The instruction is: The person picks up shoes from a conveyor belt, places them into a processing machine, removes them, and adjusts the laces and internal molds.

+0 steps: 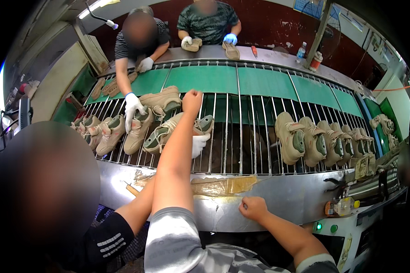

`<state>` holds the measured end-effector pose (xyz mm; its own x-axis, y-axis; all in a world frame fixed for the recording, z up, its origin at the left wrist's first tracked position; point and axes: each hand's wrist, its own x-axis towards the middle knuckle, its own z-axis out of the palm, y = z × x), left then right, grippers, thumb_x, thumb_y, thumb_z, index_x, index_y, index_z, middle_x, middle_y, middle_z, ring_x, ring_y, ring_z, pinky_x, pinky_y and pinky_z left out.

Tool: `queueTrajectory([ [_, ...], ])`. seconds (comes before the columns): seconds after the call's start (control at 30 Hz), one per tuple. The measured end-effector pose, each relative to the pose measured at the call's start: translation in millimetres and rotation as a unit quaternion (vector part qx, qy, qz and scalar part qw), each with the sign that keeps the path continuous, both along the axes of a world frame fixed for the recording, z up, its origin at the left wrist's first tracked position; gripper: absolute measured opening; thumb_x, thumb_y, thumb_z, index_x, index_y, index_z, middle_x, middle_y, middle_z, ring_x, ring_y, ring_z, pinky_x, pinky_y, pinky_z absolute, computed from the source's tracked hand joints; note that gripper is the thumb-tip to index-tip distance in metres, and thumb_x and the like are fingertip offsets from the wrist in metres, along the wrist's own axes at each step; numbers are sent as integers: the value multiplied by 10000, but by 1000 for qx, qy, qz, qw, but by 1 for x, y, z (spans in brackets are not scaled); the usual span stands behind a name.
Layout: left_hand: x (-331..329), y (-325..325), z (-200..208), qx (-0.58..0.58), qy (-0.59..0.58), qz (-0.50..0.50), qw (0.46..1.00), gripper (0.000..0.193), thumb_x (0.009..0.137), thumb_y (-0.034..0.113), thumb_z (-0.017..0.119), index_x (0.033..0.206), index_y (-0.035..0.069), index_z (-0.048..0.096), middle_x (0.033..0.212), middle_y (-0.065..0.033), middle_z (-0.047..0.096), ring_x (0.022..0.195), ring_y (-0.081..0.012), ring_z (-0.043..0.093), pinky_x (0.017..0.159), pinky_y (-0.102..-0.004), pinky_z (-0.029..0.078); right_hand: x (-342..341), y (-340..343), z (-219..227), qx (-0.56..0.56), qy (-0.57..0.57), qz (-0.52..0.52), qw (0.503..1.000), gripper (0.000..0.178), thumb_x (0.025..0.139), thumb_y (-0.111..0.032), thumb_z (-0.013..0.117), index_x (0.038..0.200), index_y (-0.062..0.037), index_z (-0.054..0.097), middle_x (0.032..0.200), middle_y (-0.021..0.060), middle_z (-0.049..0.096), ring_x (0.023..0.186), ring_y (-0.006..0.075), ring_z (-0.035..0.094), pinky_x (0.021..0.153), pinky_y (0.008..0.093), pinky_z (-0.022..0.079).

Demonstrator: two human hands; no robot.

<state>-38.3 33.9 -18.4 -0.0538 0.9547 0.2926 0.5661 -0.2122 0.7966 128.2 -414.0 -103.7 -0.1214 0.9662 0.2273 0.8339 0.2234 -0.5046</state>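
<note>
My left hand (192,102) is closed in a fist above the conveyor, close to the toe of a beige shoe (161,98) lying sideways. What it holds, if anything, is hidden. My left forearm crosses in front of another beige shoe (157,139) with green lining. My right hand (254,208) is also curled shut, beside the metal front ledge (291,195). Inside its fingers I cannot make out anything. A co-worker's white-gloved hand (199,144) touches a shoe (205,123) just past my left forearm.
Another gloved hand (134,109) reaches over shoes at left. A row of beige shoes (289,139) stands on the roller conveyor (241,150) at right. Across it, two people handle soles (231,51). A bottle (342,206) lies at the ledge's right; a wooden-handled tool (132,189) lies at left.
</note>
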Motion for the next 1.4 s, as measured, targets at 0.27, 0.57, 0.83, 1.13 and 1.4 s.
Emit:
queueTrajectory([
  [0.27,133,-40,-20,-26,-110,-152,982,272,794,278,594,807,21,682,805,-188,677,769,-353,653,711,-413,511,-3,0,-3,24,-14,-25,999,158,710,-187,655,641,-124,527,587,76,569,538,280,585,492,411,468],
  [0.57,145,-81,13,-69,-47,-216,973,265,797,280,604,775,22,658,764,-153,671,763,-326,654,715,-406,512,-8,1,-3,14,-7,-47,999,159,718,-202,646,630,-117,544,613,98,596,591,300,607,537,434,486],
  [0.83,57,-66,-11,-76,-3,-149,986,247,781,277,604,777,38,667,765,-153,672,755,-338,647,697,-416,506,-16,-2,0,-1,-5,-66,998,170,722,-226,631,628,-104,558,631,108,609,619,319,613,575,445,497],
  [1.13,-12,-55,-47,-122,27,-116,985,274,774,292,607,804,31,686,818,-184,682,823,-349,661,756,-417,517,-19,3,3,20,-11,-68,997,155,699,-209,648,619,-114,556,585,82,578,570,305,592,534,421,480],
  [1.4,-126,9,-101,-181,136,83,970,487,825,405,544,1005,-25,683,1039,-274,652,1035,-414,619,900,-477,482,-19,11,11,-73,-5,-73,995,173,720,-248,635,622,-117,578,649,105,620,622,323,608,561,450,486],
])
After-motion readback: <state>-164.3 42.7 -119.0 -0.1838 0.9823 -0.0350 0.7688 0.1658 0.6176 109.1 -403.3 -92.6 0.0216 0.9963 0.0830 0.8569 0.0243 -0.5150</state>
